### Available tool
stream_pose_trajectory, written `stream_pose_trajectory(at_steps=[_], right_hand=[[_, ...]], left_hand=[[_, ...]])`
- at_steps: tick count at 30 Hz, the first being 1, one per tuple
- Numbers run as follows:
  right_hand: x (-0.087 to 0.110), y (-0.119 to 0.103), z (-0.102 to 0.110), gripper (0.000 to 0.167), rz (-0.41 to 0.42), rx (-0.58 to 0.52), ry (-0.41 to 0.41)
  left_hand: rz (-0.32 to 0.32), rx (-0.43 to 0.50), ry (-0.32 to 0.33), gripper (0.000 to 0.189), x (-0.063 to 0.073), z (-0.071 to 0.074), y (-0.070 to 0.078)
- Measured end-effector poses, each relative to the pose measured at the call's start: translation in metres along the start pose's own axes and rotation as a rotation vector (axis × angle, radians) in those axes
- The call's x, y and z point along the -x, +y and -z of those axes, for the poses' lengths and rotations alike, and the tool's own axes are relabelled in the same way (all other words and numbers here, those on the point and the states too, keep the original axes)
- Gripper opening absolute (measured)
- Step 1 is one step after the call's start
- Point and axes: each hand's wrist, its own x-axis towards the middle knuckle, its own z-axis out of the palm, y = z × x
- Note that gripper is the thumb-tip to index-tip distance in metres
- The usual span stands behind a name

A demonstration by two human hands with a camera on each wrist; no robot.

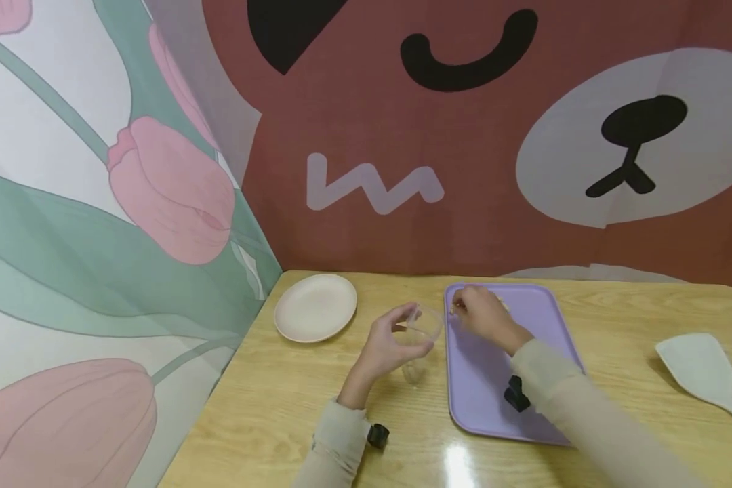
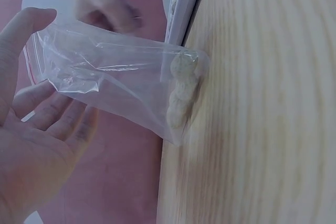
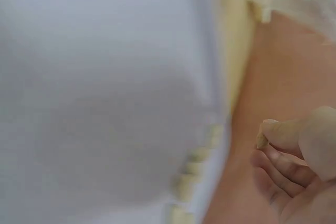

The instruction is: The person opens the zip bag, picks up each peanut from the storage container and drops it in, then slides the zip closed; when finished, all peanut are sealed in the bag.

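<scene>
Beige peanuts lie in the clear plastic bag my left hand grips, left of the purple rectangular tray; my right hand pinches 1 small tan piece near the tray's far left corner.

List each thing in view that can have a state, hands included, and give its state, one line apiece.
Clear bag: mouth open, peanuts at the bottom
Left hand: holding the bag
Right hand: pinching a small tan piece
Purple tray: lying flat, tan pieces near its far edge
Plate: right way up, bare
White spatula: lying down
</scene>
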Motion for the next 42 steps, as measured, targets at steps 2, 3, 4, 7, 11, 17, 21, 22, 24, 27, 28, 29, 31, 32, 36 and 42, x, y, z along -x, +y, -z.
stream_pose_trajectory(at_steps=[2, 3, 4, 7, 11, 17, 21, 22, 24, 27, 28, 29, 31, 32, 36, 42], right_hand=[[-0.003, -0.01, 0.012, 0.006, 0.016, -0.03, 0.016], [-0.004, -0.016, 0.018, 0.004, 0.029, -0.036, 0.029], [-0.004, -0.022, 0.023, 0.004, 0.043, -0.047, 0.039], [-0.004, -0.043, 0.036, 0.008, 0.1, -0.057, 0.073], [0.001, -0.07, 0.045, 0.009, 0.178, -0.067, 0.073], [0.008, -0.088, 0.042, 0.01, 0.219, -0.065, 0.007], [0.01, -0.089, 0.039, 0.011, 0.219, -0.048, -0.002], [0.01, -0.088, 0.039, 0.011, 0.216, -0.044, -0.003], [0.01, -0.088, 0.039, 0.011, 0.215, -0.042, 0.0], [0.01, -0.088, 0.04, 0.012, 0.214, -0.039, 0.007], [0.01, -0.088, 0.04, 0.013, 0.213, -0.038, 0.007], [0.01, -0.088, 0.04, 0.014, 0.212, -0.04, 0.006], [0.01, -0.089, 0.04, 0.015, 0.206, -0.047, -0.001], [0.01, -0.089, 0.04, 0.016, 0.202, -0.053, -0.007], [0.011, -0.09, 0.04, 0.016, 0.184, -0.072, -0.033], [0.009, -0.093, 0.042, 0.017, 0.18, -0.065, -0.033]], left_hand=[[0.001, -0.004, -0.004, 0.073, -0.001, 0.0, -0.003], [0.001, -0.007, -0.003, 0.072, -0.001, 0.001, -0.003], [0.0, -0.013, -0.003, 0.072, -0.001, 0.001, -0.004], [-0.012, -0.024, 0.001, 0.072, -0.001, 0.001, -0.006], [-0.029, -0.037, 0.0, 0.071, 0.0, 0.002, -0.007], [-0.017, -0.019, -0.003, 0.068, 0.001, 0.002, -0.008], [-0.011, 0.002, -0.009, 0.069, 0.002, 0.002, -0.008], [-0.011, 0.003, -0.012, 0.069, 0.002, 0.002, -0.008], [-0.012, 0.003, -0.015, 0.07, 0.002, 0.003, -0.008], [-0.016, 0.002, -0.015, 0.07, 0.001, 0.002, -0.007], [-0.017, 0.001, -0.014, 0.07, 0.001, 0.002, -0.006], [-0.019, 0.002, -0.013, 0.069, 0.0, 0.002, -0.006], [-0.024, -0.001, -0.011, 0.069, 0.0, 0.002, -0.006], [-0.025, -0.004, -0.011, 0.068, -0.001, 0.002, -0.006], [-0.027, -0.018, -0.015, 0.067, 0.0, 0.002, -0.007], [-0.035, -0.004, 0.0, 0.068, 0.0, 0.005, -0.006]])
